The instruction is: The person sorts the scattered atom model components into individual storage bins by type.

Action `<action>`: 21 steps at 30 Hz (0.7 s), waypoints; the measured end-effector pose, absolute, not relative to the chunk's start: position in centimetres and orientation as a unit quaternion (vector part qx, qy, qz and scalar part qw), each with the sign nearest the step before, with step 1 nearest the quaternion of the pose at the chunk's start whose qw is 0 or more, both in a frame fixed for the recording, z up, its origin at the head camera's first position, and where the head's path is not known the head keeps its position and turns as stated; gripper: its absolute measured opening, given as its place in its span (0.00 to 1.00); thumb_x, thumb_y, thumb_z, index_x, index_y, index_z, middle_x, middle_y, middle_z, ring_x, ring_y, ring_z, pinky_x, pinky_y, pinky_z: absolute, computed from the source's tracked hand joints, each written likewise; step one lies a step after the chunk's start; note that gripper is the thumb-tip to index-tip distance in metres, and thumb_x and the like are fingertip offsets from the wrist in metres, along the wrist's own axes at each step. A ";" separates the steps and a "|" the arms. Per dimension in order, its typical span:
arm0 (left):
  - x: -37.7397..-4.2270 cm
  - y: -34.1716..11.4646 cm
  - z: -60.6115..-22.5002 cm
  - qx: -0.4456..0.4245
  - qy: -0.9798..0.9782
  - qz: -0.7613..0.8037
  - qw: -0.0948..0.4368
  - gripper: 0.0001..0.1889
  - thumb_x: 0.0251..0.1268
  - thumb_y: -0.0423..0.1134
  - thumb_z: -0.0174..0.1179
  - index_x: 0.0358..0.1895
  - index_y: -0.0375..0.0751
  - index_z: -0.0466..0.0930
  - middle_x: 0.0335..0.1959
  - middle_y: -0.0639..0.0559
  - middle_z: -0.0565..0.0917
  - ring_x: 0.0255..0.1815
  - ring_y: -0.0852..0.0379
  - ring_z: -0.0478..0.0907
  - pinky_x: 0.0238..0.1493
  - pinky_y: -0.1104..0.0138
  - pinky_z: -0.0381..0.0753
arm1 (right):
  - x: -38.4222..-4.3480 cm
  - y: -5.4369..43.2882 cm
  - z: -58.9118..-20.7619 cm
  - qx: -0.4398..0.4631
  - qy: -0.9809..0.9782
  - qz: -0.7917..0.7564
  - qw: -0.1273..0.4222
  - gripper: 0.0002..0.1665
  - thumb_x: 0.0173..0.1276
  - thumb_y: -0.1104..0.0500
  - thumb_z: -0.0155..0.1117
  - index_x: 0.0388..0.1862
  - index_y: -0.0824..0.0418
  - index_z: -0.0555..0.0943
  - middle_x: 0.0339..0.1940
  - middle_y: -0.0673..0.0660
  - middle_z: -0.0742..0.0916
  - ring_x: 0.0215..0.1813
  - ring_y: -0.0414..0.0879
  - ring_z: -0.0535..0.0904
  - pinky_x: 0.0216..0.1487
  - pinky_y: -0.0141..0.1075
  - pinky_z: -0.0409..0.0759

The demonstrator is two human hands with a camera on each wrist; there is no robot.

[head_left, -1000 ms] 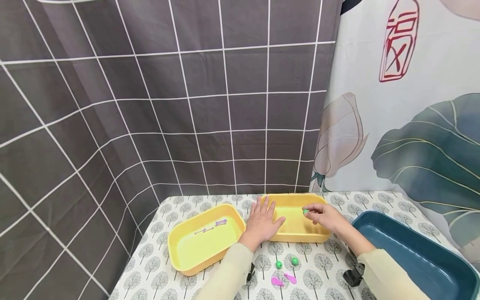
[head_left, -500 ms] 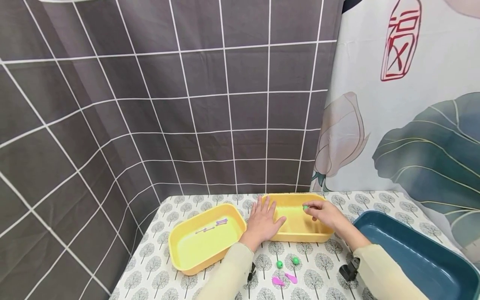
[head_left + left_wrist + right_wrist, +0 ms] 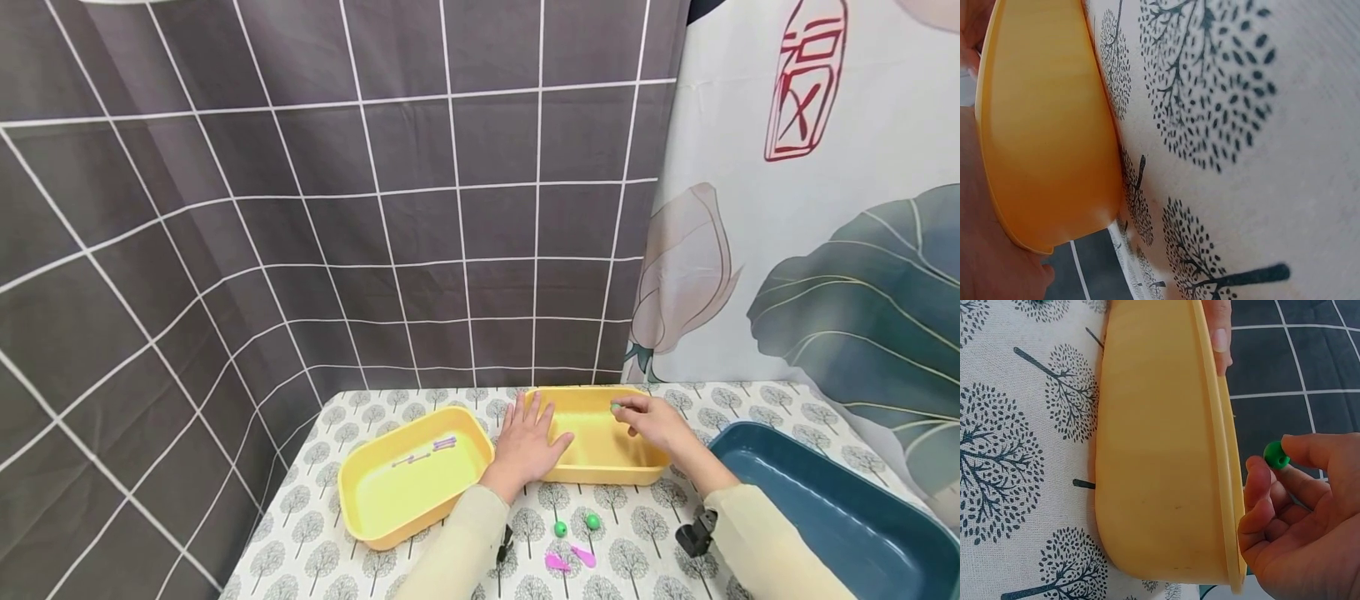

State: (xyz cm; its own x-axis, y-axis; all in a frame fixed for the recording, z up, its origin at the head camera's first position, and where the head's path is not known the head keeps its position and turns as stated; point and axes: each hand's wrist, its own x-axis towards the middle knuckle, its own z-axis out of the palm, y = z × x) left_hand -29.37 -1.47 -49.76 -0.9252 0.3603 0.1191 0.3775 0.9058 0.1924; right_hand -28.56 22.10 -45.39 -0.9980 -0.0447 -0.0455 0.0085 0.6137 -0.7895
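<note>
My right hand [image 3: 654,423] is over the right part of a yellow bin [image 3: 606,475]. Between its thumb and fingertips it pinches a small green bead [image 3: 1277,455], whose hole shows in the right wrist view. The left hand [image 3: 525,446] lies with fingers spread across the left rim of the same bin. On the cloth in front are two more green beads, a left one [image 3: 560,528] and a right one [image 3: 592,522]. Closer to me lie two flat pink pieces, a left one [image 3: 557,562] and a right one [image 3: 583,556], too small to identify.
A second yellow bin [image 3: 358,518] stands to the left, with several thin purple sticks [image 3: 444,443] inside. At the right is a large dark blue tub [image 3: 832,533]. Tree-patterned cloth [image 3: 300,533] covers the table, and a dark gridded curtain [image 3: 420,208] hangs behind it.
The right hand has risen slightly and shifted a little to the right, still pinching the green bead. My left hand stays in place on the bin's rim.
</note>
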 end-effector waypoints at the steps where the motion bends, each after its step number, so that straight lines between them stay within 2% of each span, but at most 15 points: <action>1: -29.4 -1.5 -49.8 -0.189 -0.975 -0.107 0.042 0.37 0.77 0.67 0.37 0.80 0.50 0.59 0.83 0.47 0.52 0.84 0.42 0.41 0.81 0.49 0.46 | -28.5 22.1 -45.4 -0.008 0.897 -0.441 0.030 0.25 0.76 0.54 0.61 0.64 0.68 0.78 0.45 0.62 0.89 0.35 0.46 0.81 0.38 0.37 0.72; 11: -29.6 -1.5 -50.1 -0.189 -0.975 -0.110 0.048 0.37 0.77 0.67 0.37 0.80 0.49 0.60 0.83 0.47 0.53 0.84 0.42 0.42 0.81 0.48 0.46 | -27.7 22.3 -45.4 -0.010 0.891 -0.454 0.021 0.20 0.76 0.56 0.61 0.59 0.68 0.81 0.44 0.61 0.88 0.37 0.46 0.81 0.39 0.36 0.76; 16: -29.6 -1.4 -50.1 -0.190 -0.974 -0.116 0.043 0.37 0.77 0.67 0.37 0.80 0.50 0.59 0.83 0.47 0.52 0.84 0.42 0.41 0.82 0.48 0.45 | -26.7 22.2 -45.2 -0.045 0.891 -0.452 0.009 0.20 0.76 0.56 0.62 0.56 0.70 0.82 0.42 0.62 0.87 0.35 0.45 0.81 0.36 0.37 0.77; 21: -29.8 -1.4 -50.2 -0.191 -0.974 -0.116 0.038 0.36 0.78 0.66 0.39 0.80 0.50 0.59 0.83 0.47 0.51 0.84 0.41 0.40 0.81 0.47 0.45 | -25.1 21.9 -45.2 -0.068 0.882 -0.466 0.020 0.19 0.75 0.56 0.64 0.56 0.68 0.82 0.41 0.62 0.86 0.36 0.46 0.80 0.34 0.36 0.78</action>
State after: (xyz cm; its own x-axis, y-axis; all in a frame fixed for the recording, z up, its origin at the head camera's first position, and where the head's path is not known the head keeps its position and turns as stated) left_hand -29.78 -1.42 -50.22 -0.9243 0.3629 0.1181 0.3804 0.9003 0.2114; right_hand -25.15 21.89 -45.18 -0.9899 -0.1388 0.0290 -0.1022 0.5567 -0.8244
